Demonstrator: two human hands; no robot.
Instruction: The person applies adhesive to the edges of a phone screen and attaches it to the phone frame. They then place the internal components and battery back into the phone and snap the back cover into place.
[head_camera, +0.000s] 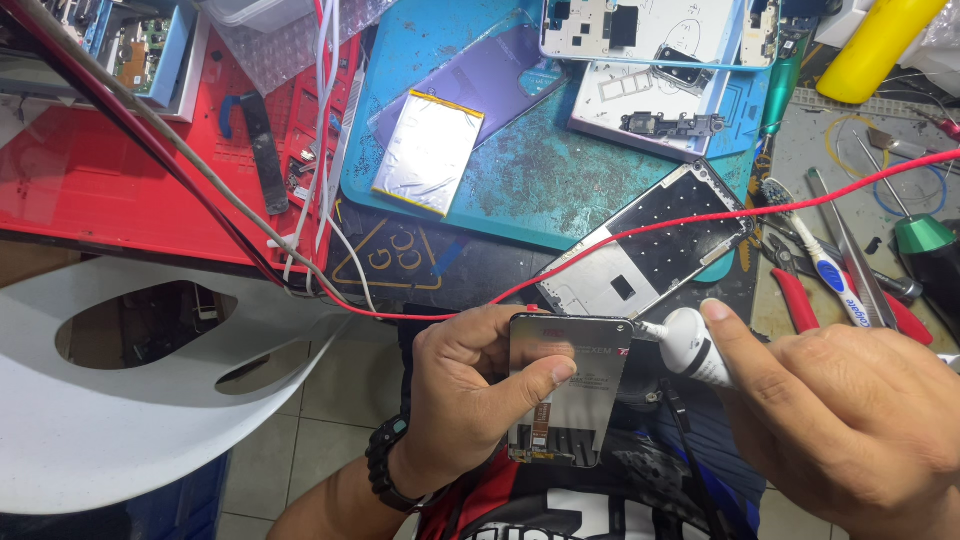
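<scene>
A person's left hand (470, 385) grips a phone screen panel (568, 390) by its edge, thumb laid across the shiny back, holding it upright just above the lap and below the front edge of a cluttered repair bench. The right hand (850, 420) is closed around a small white glue tube (690, 345), index finger pressed along its top, with the tube's nozzle touching the panel's upper right corner. A black wristband (385, 465) circles the left wrist.

Just beyond the panel, a bare metal phone frame (650, 250) lies tilted on the bench, crossed by a thin red wire (800, 195) that runs from the right side of the bench to a point behind the left hand. Farther back, a blue work mat (530, 190) carries a silver battery (430, 152) resting against a purple back cover (490, 80), with a white phone housing (640, 30) near the top edge. A red tray (90, 190) sits to the left, holding small parts and a black strip.

To the right lie red-handled pliers (795, 300), a toothbrush (820, 265) with a blue and white handle, metal tweezers (845, 250) and a yellow bottle (880, 45). A white curved stool (120, 420) stands at lower left over a tiled floor.
</scene>
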